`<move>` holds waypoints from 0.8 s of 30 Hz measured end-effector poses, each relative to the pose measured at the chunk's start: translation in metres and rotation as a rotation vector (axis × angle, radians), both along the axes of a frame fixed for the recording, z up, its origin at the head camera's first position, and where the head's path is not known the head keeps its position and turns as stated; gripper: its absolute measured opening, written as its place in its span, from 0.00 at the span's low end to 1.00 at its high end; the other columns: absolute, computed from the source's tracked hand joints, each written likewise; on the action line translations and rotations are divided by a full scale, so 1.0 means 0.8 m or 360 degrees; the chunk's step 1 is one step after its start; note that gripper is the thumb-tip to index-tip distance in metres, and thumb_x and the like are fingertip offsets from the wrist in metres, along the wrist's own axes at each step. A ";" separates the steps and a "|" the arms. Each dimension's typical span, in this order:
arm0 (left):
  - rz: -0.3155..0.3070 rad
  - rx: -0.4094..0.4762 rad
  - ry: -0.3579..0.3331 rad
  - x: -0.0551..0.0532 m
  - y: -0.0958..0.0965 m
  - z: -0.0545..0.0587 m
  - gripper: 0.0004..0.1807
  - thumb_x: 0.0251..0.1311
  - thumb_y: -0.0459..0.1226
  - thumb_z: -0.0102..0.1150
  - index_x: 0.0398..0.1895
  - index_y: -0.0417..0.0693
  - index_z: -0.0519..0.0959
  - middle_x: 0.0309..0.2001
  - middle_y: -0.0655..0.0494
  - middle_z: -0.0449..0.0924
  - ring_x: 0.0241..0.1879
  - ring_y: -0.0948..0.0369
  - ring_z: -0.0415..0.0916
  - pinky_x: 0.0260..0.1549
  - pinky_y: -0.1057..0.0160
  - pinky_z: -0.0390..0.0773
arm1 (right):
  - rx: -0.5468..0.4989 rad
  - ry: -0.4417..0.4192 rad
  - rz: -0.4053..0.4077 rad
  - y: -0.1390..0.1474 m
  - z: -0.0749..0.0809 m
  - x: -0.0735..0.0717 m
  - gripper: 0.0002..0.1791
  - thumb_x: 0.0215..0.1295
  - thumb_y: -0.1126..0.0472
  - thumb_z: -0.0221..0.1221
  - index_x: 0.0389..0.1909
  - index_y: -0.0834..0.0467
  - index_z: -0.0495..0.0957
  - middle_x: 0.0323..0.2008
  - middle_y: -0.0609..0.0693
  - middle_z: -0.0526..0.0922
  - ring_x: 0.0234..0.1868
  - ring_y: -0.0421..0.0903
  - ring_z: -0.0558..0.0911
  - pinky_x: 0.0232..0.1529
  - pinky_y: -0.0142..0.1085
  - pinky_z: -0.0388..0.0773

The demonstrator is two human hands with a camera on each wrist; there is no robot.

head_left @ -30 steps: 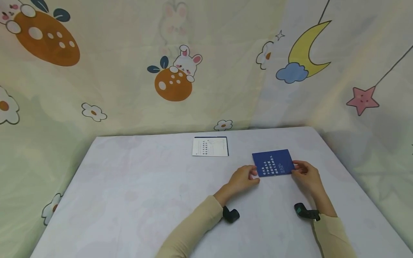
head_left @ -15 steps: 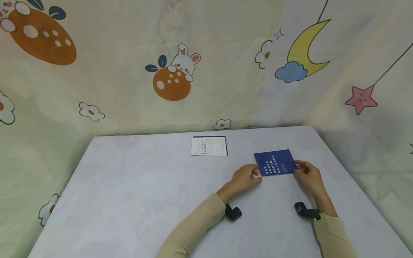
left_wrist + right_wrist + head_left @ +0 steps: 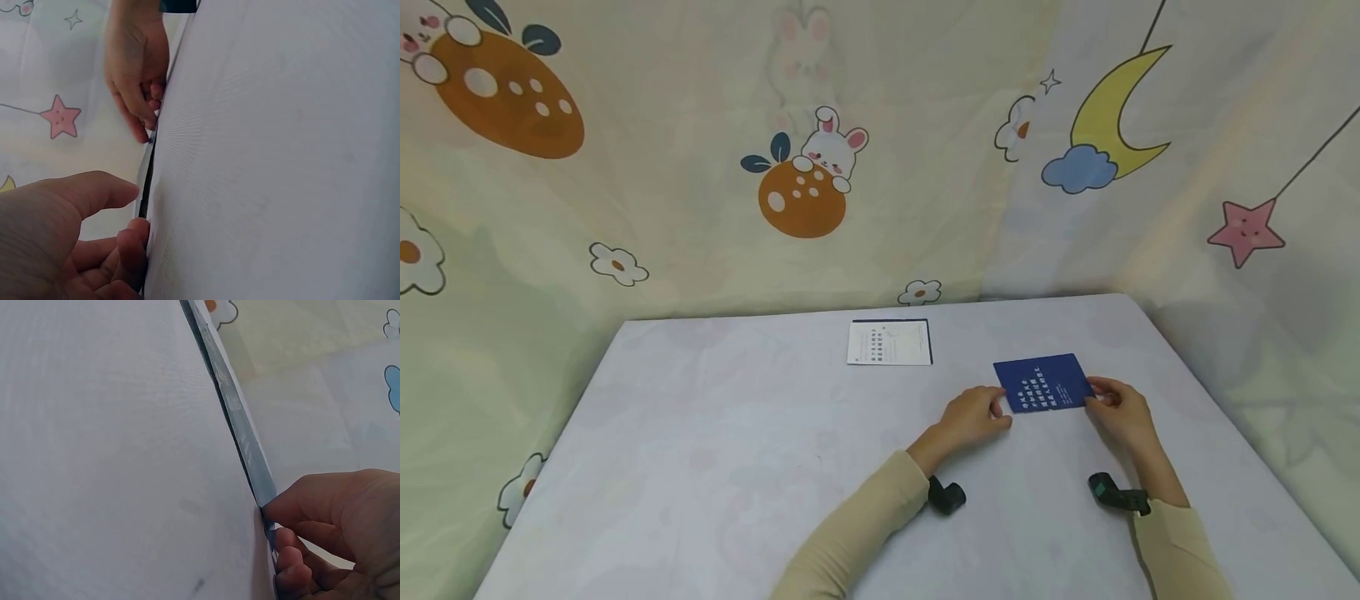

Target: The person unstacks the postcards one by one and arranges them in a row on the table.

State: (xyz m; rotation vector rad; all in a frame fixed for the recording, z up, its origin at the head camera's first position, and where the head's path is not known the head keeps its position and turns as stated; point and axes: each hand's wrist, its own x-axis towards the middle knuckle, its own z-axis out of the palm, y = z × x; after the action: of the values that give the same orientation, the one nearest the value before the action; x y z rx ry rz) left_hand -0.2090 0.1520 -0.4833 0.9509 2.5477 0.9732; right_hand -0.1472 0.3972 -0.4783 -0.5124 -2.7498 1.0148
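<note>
A thin blue booklet (image 3: 1045,383) with white lettering lies on the table's right half. My right hand (image 3: 1123,415) pinches its near right corner; in the right wrist view the thumb of that hand (image 3: 340,525) lies against the booklet's edge (image 3: 247,447), with the other fingers curled below. At the left edge, my left hand (image 3: 973,421) touches the booklet with its fingers. The left wrist view shows a gap between the thumb and the loosely bent fingers of the left hand (image 3: 81,231). Further back lies a white printed sheet (image 3: 889,342) with a dark blue border showing behind it.
The table (image 3: 737,450) has a white cloth, its far edge close to a patterned curtain (image 3: 700,167). A black wrist camera (image 3: 947,497) sits on the left wrist, and another wrist camera (image 3: 1116,493) on the right.
The blue booklet has slid slightly to the right, and both hands have shifted with it. The white sheet stays in place.
</note>
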 end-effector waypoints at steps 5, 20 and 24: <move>-0.0003 0.0001 -0.0009 0.000 -0.001 -0.001 0.28 0.59 0.41 0.63 0.63 0.41 0.74 0.29 0.68 0.75 0.28 0.72 0.66 0.27 0.76 0.64 | -0.0001 -0.0018 -0.0014 -0.001 0.000 -0.001 0.23 0.63 0.67 0.55 0.58 0.73 0.71 0.48 0.70 0.76 0.38 0.50 0.71 0.31 0.30 0.65; -0.0034 0.0027 -0.0078 0.005 -0.023 0.002 0.28 0.60 0.41 0.64 0.63 0.40 0.73 0.33 0.66 0.73 0.30 0.72 0.66 0.30 0.77 0.66 | -0.0152 0.0031 -0.0119 -0.017 0.010 -0.001 0.21 0.69 0.61 0.51 0.59 0.68 0.72 0.51 0.67 0.75 0.47 0.53 0.72 0.32 0.23 0.67; -0.0042 0.0041 -0.0069 0.006 -0.030 0.001 0.25 0.60 0.41 0.63 0.59 0.41 0.76 0.32 0.65 0.73 0.30 0.72 0.66 0.30 0.77 0.66 | -0.0152 0.0122 -0.0101 -0.022 0.014 -0.001 0.20 0.69 0.62 0.52 0.58 0.68 0.74 0.52 0.67 0.76 0.44 0.47 0.72 0.30 0.19 0.66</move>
State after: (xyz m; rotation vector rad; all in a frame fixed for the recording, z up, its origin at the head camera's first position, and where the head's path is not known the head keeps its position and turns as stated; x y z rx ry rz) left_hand -0.2044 0.1276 -0.4824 0.9576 2.4868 1.0104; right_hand -0.1478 0.3795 -0.4675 -0.5589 -2.6113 1.1301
